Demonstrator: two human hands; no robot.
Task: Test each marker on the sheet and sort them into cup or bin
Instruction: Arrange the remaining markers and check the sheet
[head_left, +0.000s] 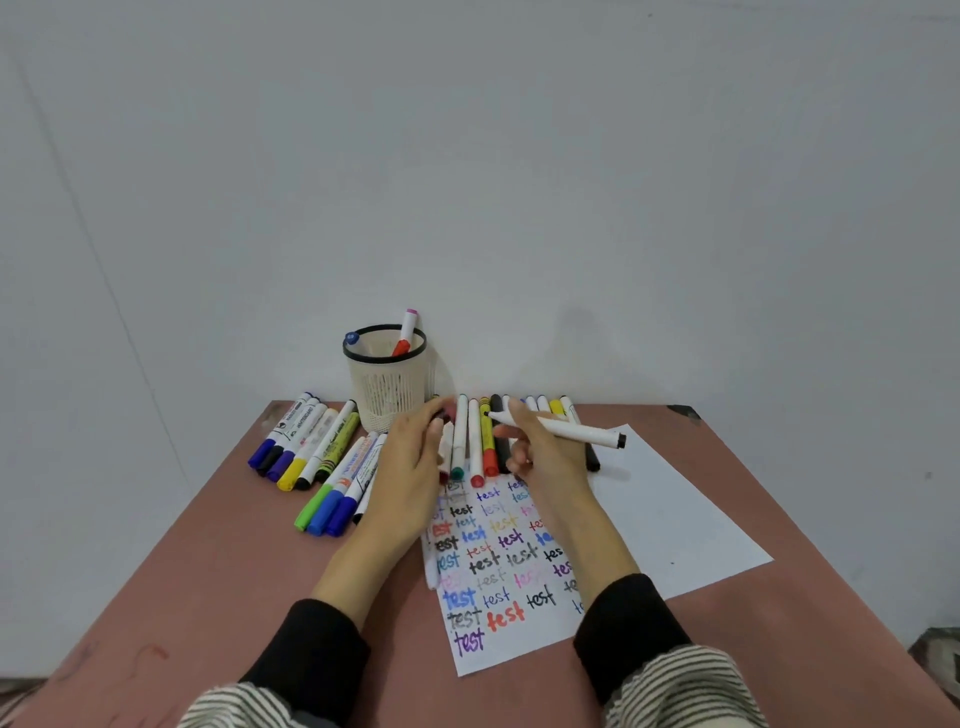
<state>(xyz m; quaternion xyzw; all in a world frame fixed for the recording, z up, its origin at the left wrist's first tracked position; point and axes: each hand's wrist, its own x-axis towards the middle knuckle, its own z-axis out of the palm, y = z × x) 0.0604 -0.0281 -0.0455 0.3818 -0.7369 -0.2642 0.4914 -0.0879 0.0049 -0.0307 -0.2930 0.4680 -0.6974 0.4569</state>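
My right hand (540, 447) grips an uncapped white marker (571, 430) with a black tip pointing left and its black end pointing right. My left hand (415, 457) pinches a small dark cap (440, 414) just beside the marker's tip. Both hands hover over a row of thin capped markers (475, 441) lying at the top of the white sheet (649, 499), which is covered with the word "test" in many colours. A beige mesh cup (384, 379) with a black rim stands behind, holding a red-capped marker (405, 335) and a blue one (351, 339).
Several thick markers (304, 447) lie in a fan at the left of the pink table (208, 571), with a second group (340, 493) nearer me. A grey wall rises right behind the table. No bin is in view.
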